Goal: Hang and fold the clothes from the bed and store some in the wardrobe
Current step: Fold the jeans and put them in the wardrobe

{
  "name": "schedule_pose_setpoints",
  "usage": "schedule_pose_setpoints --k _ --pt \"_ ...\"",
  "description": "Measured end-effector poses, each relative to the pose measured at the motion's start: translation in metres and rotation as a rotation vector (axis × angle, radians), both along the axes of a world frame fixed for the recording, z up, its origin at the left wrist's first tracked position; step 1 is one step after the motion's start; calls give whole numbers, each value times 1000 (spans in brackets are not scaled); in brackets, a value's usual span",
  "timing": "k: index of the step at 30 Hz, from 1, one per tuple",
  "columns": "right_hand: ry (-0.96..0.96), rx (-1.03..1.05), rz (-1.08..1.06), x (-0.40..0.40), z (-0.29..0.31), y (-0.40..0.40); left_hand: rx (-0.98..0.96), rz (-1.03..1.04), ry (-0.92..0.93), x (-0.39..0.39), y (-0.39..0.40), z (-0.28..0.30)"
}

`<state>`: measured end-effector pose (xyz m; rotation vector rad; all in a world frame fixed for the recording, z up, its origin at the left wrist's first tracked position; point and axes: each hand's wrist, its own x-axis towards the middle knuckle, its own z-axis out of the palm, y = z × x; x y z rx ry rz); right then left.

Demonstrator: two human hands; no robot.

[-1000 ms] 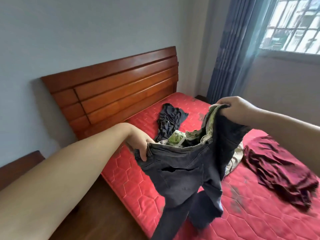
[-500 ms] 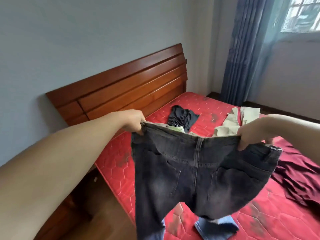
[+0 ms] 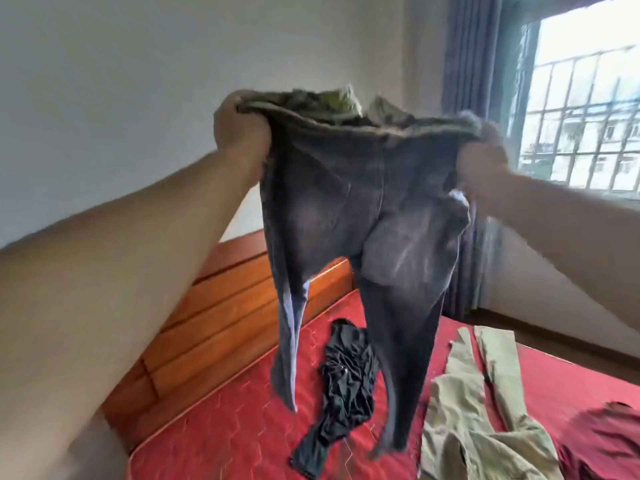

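A pair of dark grey jeans (image 3: 349, 216) hangs in the air over the bed, legs dangling down. My left hand (image 3: 240, 124) grips the left end of the waistband. My right hand (image 3: 481, 161) grips the right end, and both arms are raised and stretched forward. A greenish lining shows at the open waist. Below the jeans, on the red mattress (image 3: 235, 424), lie a crumpled black garment (image 3: 346, 379), beige trousers (image 3: 474, 407) and a dark red garment (image 3: 609, 441) at the right edge.
A wooden headboard (image 3: 221, 317) stands against the grey wall on the left. Blue curtains (image 3: 467, 64) hang in the corner beside a barred window (image 3: 585, 116). Wooden floor shows beyond the bed's far side.
Both hands have lifted the jeans from bed height to high in the air, and the legs now hang free. The view has tilted upward.
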<state>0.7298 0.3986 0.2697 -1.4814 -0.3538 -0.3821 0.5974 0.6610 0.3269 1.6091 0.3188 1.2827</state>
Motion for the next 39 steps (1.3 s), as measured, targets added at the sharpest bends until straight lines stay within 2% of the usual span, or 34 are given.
schedule_pose_setpoints --k 3,6,8,10,12,13,16,20,23,25,28,32,36,39 --pt "-224 -71 -113 7 29 5 178 -62 -62 -8 15 16" --pt "-412 -318 -203 12 -1 2 381 -70 61 -4 37 -23" --pt "-461 -769 -211 14 -46 -5 538 -54 287 0 57 -72" --pt "-468 -1321 -194 11 -106 -14 801 -36 643 4 71 -134" --pt "-411 -1644 -117 3 -181 -18 970 0 1005 5 76 -212" --pt "-374 -1718 -58 -3 -226 -18 991 5 1106 4 76 -257" --pt "-282 -1746 85 -21 -371 -17 947 -56 1229 -2 67 -406" --pt "-53 -1862 235 -88 -556 -34 947 -229 1557 -56 33 -602" --pt "103 -1892 403 -152 -667 -58 888 -355 1705 -123 -11 -722" --pt "196 -1923 487 -193 -722 -79 833 -425 1783 -170 -42 -781" --pt "303 -1957 527 -245 -782 -112 688 -389 1795 -224 -66 -836" --pt "388 -1900 419 -278 -817 -145 565 -292 1746 -253 -74 -871" --pt "440 -1865 401 -298 -828 -151 675 -346 1837 -263 -80 -879" --pt "445 -1871 479 -316 -837 -155 884 -398 2012 -272 -95 -880"
